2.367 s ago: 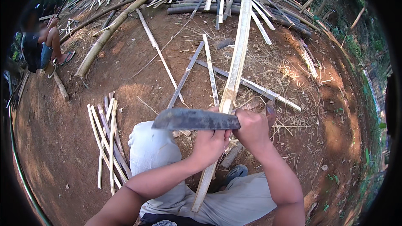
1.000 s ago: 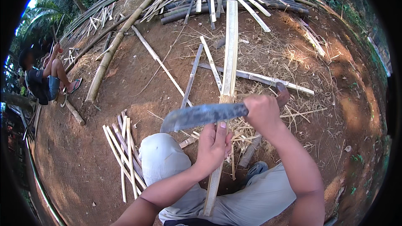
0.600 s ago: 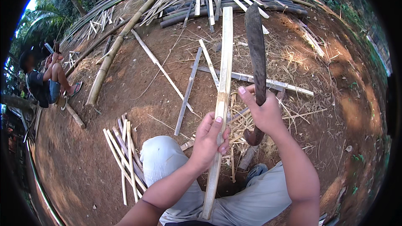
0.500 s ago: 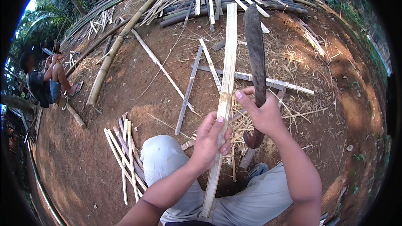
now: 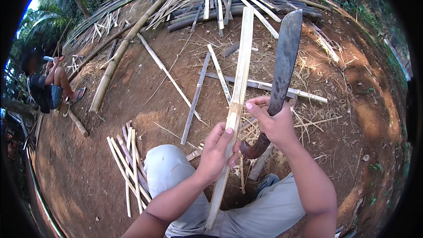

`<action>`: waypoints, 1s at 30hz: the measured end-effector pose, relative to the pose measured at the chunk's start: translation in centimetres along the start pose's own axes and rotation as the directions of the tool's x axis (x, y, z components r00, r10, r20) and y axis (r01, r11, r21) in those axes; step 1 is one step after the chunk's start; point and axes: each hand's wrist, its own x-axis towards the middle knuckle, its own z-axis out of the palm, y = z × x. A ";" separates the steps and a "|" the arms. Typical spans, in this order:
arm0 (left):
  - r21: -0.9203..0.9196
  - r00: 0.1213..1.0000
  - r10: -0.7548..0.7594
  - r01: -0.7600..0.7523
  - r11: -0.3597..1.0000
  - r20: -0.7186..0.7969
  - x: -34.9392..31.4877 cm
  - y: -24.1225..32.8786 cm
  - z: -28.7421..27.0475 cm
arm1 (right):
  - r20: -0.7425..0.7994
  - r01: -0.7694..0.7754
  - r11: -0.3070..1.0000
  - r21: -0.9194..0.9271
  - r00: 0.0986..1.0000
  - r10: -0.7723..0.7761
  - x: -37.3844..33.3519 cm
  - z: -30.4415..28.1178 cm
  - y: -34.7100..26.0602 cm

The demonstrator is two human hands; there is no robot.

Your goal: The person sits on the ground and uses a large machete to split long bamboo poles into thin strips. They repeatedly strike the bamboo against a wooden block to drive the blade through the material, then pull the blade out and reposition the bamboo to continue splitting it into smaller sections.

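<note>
A long split bamboo strip (image 5: 243, 68), pale on its inner face with a rough brownish node, slants up from my lap. My left hand (image 5: 217, 149) is closed around it just below the node, thumb on top. My right hand (image 5: 274, 122) grips a machete (image 5: 285, 57) at its dark hooked handle; the broad, dark-stained blade points upward, to the right of the strip and apart from it. The right thumb and forefinger reach toward the strip by the node; whether they touch it I cannot tell.
Split strips (image 5: 128, 163) lie beside my left knee. Thin shavings (image 5: 308, 66) and cut pieces litter the soil ahead. A thick bamboo pole (image 5: 119, 57) slants at the left, near a large bamboo pile (image 5: 198, 15). Another person (image 5: 48, 79) sits at the far left.
The machete has turned so its blade shows broader and leans right, its handle end swinging left toward the strip. The bamboo strip tilts slightly more to the right at its top.
</note>
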 end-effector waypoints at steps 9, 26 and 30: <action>-0.012 0.993 -0.107 0.107 0.994 0.049 -0.3 -0.4 0.4 | -0.388 0.089 0.981 -0.171 0.910 -0.150 4.0 -3.8 0.0; 0.006 0.984 -0.167 0.167 0.986 0.062 0.1 -1.1 0.0 | -0.278 -0.050 0.981 0.189 0.955 0.102 3.2 -3.7 -0.1; -0.032 0.983 -0.160 0.163 0.986 0.090 0.3 -1.1 0.2 | -0.332 -0.010 0.999 0.034 0.943 0.020 3.8 -4.6 1.0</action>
